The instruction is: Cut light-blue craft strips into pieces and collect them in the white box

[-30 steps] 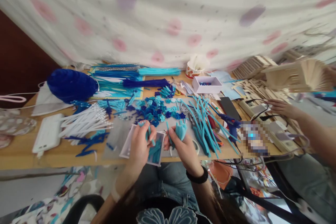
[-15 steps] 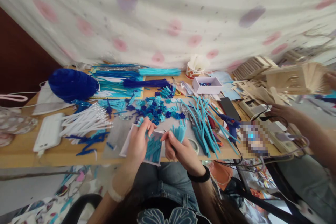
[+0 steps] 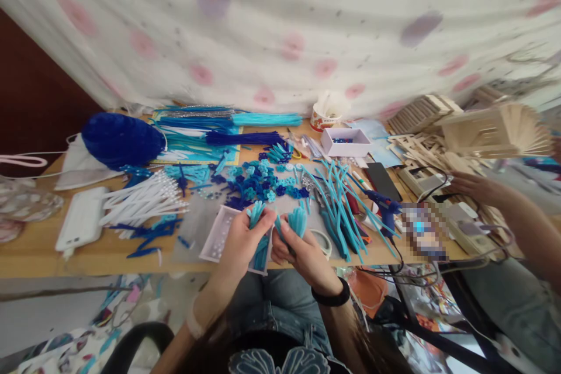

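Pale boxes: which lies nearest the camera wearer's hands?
The front box, partly hidden by the left hand; the other box stands farther back, near the patterned tub.

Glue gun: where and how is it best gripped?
Probably by the handle of the glue gun, with the right hand coming from the table's near edge, if its bundle is set down first. The handle points toward that edge, while stems crowd the gun's left side.
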Motion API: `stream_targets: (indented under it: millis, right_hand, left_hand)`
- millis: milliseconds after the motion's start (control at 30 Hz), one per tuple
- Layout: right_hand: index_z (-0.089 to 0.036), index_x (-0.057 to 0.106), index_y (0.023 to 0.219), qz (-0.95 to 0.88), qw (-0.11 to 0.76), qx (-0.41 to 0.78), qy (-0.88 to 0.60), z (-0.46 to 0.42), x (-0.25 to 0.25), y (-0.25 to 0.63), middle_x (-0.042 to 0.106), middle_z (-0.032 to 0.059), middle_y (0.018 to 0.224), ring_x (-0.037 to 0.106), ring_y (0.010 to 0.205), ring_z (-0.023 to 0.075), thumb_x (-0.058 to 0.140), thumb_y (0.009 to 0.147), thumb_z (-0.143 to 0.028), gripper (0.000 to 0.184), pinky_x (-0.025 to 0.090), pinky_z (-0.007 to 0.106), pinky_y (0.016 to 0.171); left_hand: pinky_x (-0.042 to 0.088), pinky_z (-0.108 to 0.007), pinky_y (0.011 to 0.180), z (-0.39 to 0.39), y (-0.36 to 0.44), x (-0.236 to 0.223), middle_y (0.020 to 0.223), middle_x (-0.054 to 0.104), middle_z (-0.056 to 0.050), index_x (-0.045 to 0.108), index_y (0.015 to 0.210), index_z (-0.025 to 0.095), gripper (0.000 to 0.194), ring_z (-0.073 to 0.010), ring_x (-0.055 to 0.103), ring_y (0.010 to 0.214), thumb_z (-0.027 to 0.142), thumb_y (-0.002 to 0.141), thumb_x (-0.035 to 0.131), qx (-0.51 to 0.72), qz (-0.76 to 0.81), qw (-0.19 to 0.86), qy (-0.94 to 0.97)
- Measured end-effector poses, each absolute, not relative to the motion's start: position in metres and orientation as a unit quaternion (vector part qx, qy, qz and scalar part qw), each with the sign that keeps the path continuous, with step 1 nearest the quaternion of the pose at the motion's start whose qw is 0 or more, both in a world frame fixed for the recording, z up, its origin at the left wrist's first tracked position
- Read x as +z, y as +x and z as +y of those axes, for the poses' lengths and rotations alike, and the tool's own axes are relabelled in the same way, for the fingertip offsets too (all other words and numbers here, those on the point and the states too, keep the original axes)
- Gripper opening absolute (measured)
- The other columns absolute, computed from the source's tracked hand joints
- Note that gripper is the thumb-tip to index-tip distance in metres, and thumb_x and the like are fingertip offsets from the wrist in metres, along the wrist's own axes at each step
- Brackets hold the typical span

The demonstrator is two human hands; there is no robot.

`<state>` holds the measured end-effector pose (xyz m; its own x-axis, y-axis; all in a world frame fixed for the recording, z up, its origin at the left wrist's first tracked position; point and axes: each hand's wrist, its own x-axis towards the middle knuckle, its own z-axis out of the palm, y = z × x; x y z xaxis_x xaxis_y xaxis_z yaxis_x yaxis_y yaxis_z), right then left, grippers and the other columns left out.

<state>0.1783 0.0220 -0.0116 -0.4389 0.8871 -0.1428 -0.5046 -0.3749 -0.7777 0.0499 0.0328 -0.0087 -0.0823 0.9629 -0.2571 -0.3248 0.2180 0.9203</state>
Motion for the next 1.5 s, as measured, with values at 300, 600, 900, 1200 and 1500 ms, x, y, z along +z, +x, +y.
stream_targets:
  millis: [300, 600, 900, 1200, 1500]
  right_hand:
    - [-0.019, 0.056, 0.070, -0.401, 0.440, 0.700, -0.394, 0.026, -0.016, 0.175, 0.058, -0.0011, 0.063, 0.053, 0.054, 0.0119, 0.061, 0.088, -0.063, 0.047, 0.041, 0.025, 0.053]
    - [-0.021, 0.050, 0.072, -0.444, 0.494, 0.638, -0.389, 0.027, -0.015, 0.170, 0.047, -0.0062, 0.057, 0.044, 0.052, 0.0107, 0.059, 0.093, -0.057, 0.042, 0.039, 0.026, 0.056]
    - [-0.021, 0.056, 0.088, -0.377, 0.443, 0.734, -0.350, 0.028, -0.011, 0.177, 0.037, -0.0107, 0.054, 0.027, 0.042, 0.0064, 0.063, 0.086, -0.065, 0.045, 0.030, 0.022, 0.044]
    - [-0.021, 0.045, 0.070, -0.337, 0.433, 0.728, -0.411, 0.042, -0.023, 0.188, 0.021, -0.0130, 0.053, 0.011, 0.045, 0.0046, 0.074, 0.073, -0.068, 0.055, 0.009, 0.019, 0.040]
    - [-0.023, 0.053, 0.074, -0.373, 0.406, 0.747, -0.372, 0.023, -0.015, 0.198, 0.024, -0.0093, 0.058, 0.019, 0.046, 0.0084, 0.064, 0.083, -0.068, 0.047, 0.026, 0.021, 0.037]
  left_hand:
    - [0.042, -0.019, 0.050, 0.038, 0.044, 0.002, 0.060, 0.050, 0.005, 0.059, 0.072, 0.019, 0.044, -0.0101, 0.052, 0.056, 0.060, 0.076, 0.074, 0.609, 0.475, 0.581, 0.257]
    - [0.035, -0.017, 0.040, 0.034, 0.052, -0.001, 0.047, 0.047, 0.009, 0.062, 0.079, 0.017, 0.040, -0.0063, 0.044, 0.039, 0.048, 0.070, 0.085, 0.537, 0.424, 0.672, 0.284]
    - [0.026, -0.018, 0.039, 0.040, 0.047, 0.012, 0.046, 0.036, 0.007, 0.051, 0.055, 0.018, 0.052, -0.0045, 0.031, 0.039, 0.059, 0.080, 0.070, 0.572, 0.452, 0.616, 0.298]
    - [0.040, -0.017, 0.044, 0.037, 0.050, 0.005, 0.057, 0.047, 0.009, 0.049, 0.077, 0.021, 0.042, -0.0070, 0.045, 0.048, 0.047, 0.071, 0.081, 0.557, 0.422, 0.658, 0.281]
    - [0.024, -0.017, 0.037, 0.033, 0.056, -0.007, 0.052, 0.039, 0.010, 0.066, 0.089, 0.018, 0.030, -0.0047, 0.030, 0.040, 0.040, 0.074, 0.080, 0.453, 0.486, 0.634, 0.396]
